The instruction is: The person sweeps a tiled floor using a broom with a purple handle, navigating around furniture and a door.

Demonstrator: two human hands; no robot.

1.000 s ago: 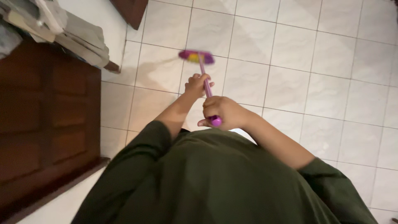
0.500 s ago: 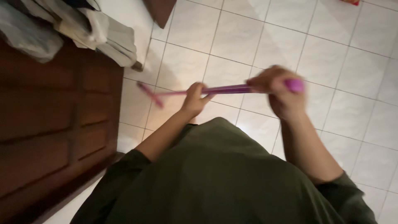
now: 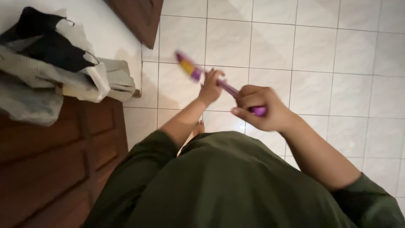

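I hold a purple broom over a white tiled floor. My right hand is closed around the top end of the purple handle. My left hand grips the handle lower down. The broom head, purple with a yellow patch, is blurred and lies on the tiles just beyond my left hand. My dark green shirt fills the bottom of the view. A bare toe shows under my left forearm.
A dark wooden cabinet stands at the left, with crumpled cloths and bags piled on top. Another dark wooden panel is at the top, against a white wall.
The broom head has swung from far ahead to the left near the cabinet, then back out ahead. My right hand went out to the right and came back to the middle.
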